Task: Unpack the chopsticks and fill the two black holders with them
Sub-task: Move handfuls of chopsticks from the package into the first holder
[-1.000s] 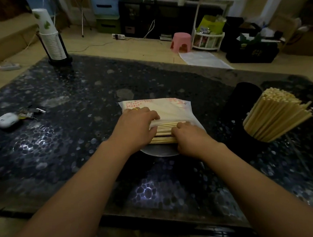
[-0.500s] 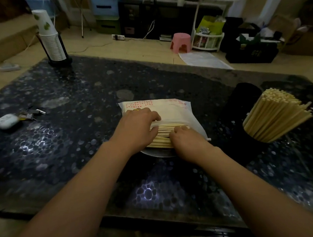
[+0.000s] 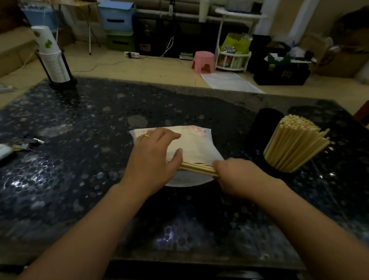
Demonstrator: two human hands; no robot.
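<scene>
Flanking filled holder [image 3: 277, 172]: empty holder [image 3: 264, 121].

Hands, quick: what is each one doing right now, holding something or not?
Left hand: fingers spread flat, pressing down on the white packet; holds nothing.
Right hand: fingers curled round the bundle of chopsticks at the packet's mouth.

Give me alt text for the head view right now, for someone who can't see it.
The right hand grips a bundle of chopsticks at the mouth of a white packet that the left hand holds down on a dark table. To the right, one black holder is full of chopsticks; another stands behind it.
</scene>
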